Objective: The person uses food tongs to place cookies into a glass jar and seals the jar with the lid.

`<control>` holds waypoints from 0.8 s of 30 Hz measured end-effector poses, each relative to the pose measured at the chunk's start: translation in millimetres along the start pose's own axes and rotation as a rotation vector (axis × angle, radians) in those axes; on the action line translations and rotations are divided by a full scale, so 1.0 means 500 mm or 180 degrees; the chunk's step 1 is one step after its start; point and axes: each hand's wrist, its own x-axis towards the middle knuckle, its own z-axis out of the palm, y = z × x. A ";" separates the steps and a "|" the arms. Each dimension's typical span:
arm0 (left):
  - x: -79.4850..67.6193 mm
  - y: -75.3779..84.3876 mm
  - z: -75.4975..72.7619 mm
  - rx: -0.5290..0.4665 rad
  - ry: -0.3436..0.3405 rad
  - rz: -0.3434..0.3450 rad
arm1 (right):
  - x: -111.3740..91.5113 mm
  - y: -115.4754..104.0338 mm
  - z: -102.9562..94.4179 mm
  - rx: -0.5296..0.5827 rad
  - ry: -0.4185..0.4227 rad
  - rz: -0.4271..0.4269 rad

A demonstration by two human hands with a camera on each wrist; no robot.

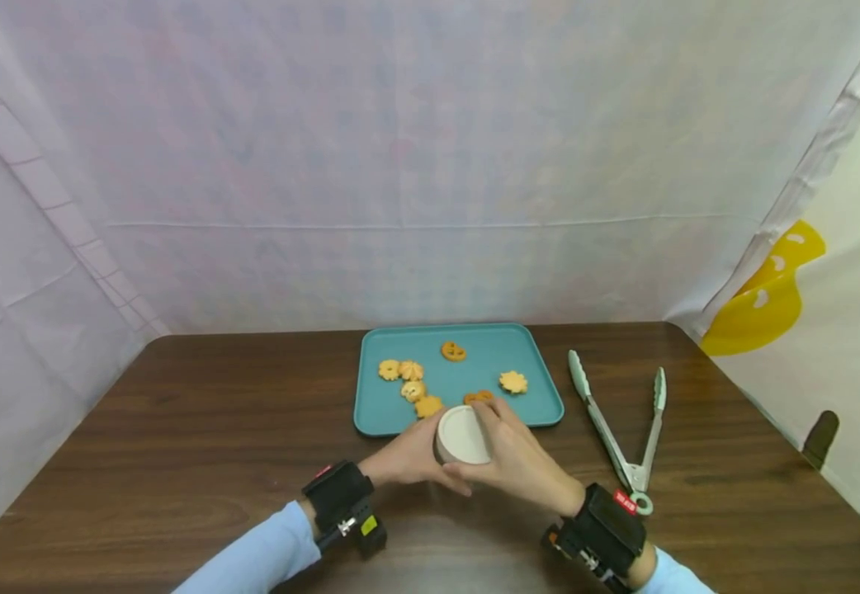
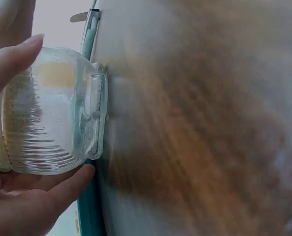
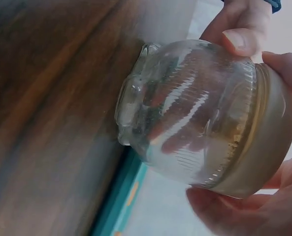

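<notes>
Both hands hold a clear ribbed glass jar (image 3: pixel 180 108) with a cream-white lid (image 1: pixel 462 435), close over the table in front of the tray. My left hand (image 1: pixel 415 452) curls round the glass body from the left. The right hand (image 1: pixel 513 452) grips the lid from the right, thumb and fingers on opposite sides of it. In the right wrist view the lid (image 3: pixel 269 142) sits on the jar's mouth, and the glass looks see-through with nothing evident inside. The jar's thick moulded base (image 2: pixel 94 110) faces the tabletop.
Behind the hands lies a blue-green tray (image 1: pixel 485 351) with several cookies (image 1: pixel 413 390) and pretzels (image 1: pixel 453 351), one partly covered by the right hand. Spread tongs (image 1: pixel 636 476) rest to the right on the brown wooden table (image 1: pixel 252 429). White cloth (image 1: pixel 415 165) hangs behind.
</notes>
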 end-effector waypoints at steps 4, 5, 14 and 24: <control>-0.002 0.001 0.003 0.0094 0.0069 0.0007 | -0.002 -0.009 0.000 -0.0188 0.0097 0.0046; -0.003 0.001 0.005 0.0123 0.0088 0.0004 | -0.002 -0.011 0.001 -0.0243 0.0144 0.0042; -0.006 0.005 0.006 0.0271 0.0131 -0.0085 | -0.003 -0.007 0.006 -0.0321 0.0333 -0.0089; -0.004 0.004 0.002 0.0300 0.0115 -0.0014 | 0.000 0.013 0.008 0.0033 0.0285 -0.0264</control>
